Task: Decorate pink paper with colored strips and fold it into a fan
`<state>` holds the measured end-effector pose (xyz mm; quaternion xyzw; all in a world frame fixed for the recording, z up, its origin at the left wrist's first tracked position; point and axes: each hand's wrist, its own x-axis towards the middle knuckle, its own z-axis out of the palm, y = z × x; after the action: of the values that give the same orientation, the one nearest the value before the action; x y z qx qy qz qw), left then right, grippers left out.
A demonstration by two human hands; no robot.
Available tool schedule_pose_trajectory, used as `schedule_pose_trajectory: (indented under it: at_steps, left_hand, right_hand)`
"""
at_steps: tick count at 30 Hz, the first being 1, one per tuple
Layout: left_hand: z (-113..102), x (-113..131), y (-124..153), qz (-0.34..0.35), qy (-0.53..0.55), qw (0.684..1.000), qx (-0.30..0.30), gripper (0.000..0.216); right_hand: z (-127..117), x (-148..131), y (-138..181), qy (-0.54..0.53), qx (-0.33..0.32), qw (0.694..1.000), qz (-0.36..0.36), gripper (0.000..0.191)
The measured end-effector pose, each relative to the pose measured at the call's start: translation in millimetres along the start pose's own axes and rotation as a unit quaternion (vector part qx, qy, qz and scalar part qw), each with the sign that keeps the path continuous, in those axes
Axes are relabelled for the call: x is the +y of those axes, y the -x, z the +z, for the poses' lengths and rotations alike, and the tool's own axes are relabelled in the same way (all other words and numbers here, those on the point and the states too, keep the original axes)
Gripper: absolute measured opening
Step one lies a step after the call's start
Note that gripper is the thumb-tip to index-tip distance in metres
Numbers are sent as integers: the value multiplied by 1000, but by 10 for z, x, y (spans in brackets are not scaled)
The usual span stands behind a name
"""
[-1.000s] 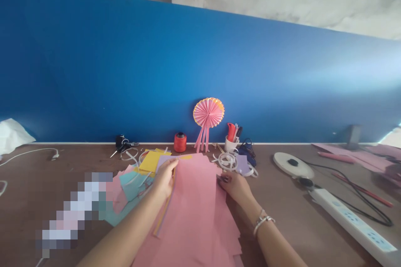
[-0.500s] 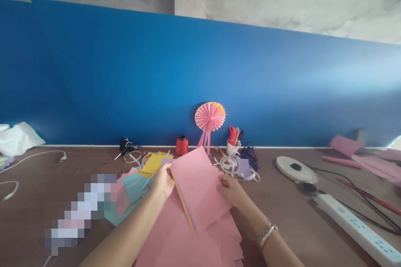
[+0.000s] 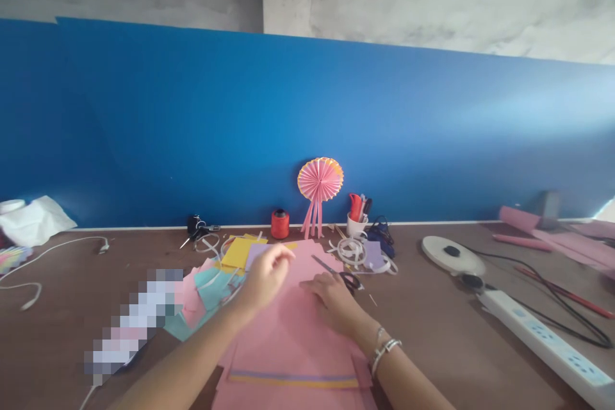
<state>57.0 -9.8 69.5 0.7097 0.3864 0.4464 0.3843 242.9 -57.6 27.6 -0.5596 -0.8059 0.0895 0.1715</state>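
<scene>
A pink paper sheet [image 3: 293,349] with a purple and a yellow strip along its near edge lies flat on a stack of pink paper [image 3: 288,397]. My right hand [image 3: 334,301] rests on the sheet, fingers stretched out and holding nothing. Just beyond that hand, black-handled scissors [image 3: 350,279] lie with their blades pointing away to the left. My left hand [image 3: 267,277] hovers over the sheet's left side, its fingers loosely bent and apart, with nothing seen in them.
A pink pleated paper rosette [image 3: 320,180] stands against the blue panel. Beside it are a red thread spool [image 3: 280,224] and a white cup [image 3: 356,225] of tools. Coloured paper [image 3: 216,288] lies left; a white ribbon roll [image 3: 451,253] and power strip [image 3: 548,339] lie right.
The pink sheet, held up and tilted in both hands before, now lies flat with its striped edge toward me. Both hands have let go, and the scissors have come into view.
</scene>
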Motion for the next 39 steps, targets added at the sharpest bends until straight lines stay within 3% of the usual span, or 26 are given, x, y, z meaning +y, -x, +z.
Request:
schedule_pose_trajectory:
  at_steps: [2, 5, 8, 11, 14, 17, 21, 24, 27, 30, 34, 39]
  left_hand:
    - [78, -68, 307, 57, -106, 985, -126, 27]
    - [114, -202, 681, 60, -223, 924, -306, 57]
    - [98, -282, 845, 50, -266, 888, -373, 60]
    - [89, -327, 857, 50, -256, 896, -359, 60]
    - [76, -374, 815, 14, -190, 928, -319, 61]
    - [35, -400, 753, -74, -63, 965, -243, 51]
    - [-13, -366, 683, -152, 49, 972, -173, 48]
    - [-12, -349, 665, -136, 34, 982, -123, 43]
    - [-5, -392, 666, -40, -47, 995, -85, 34]
    - [-22, -462, 674, 48, -164, 978, -122, 33]
    - [-52, -514, 692, 47, -287, 929, -228, 46]
    - [-50, -532, 703, 60, -331, 909, -245, 47]
  right_hand:
    - [42, -31, -13, 0, -3, 1000, 2, 49]
    - [100, 4, -20, -9, 16, 1000, 2, 48]
    - [119, 118, -20, 13, 51, 998, 38, 41]
    - [108, 283, -8, 46, 111, 984, 128, 34]
    - [97, 441, 13, 57, 141, 970, 191, 26]
    - [101, 527, 27, 49, 147, 967, 204, 23]
    - [111, 544, 22, 32, 139, 969, 200, 24]
    - [116, 549, 16, 27, 139, 971, 194, 25]
    - [125, 570, 18, 29, 144, 972, 185, 26]
    - [134, 593, 28, 27, 144, 974, 174, 26]
    - [140, 607, 38, 18, 142, 976, 161, 23]
    - [140, 610, 32, 8, 153, 975, 163, 24]
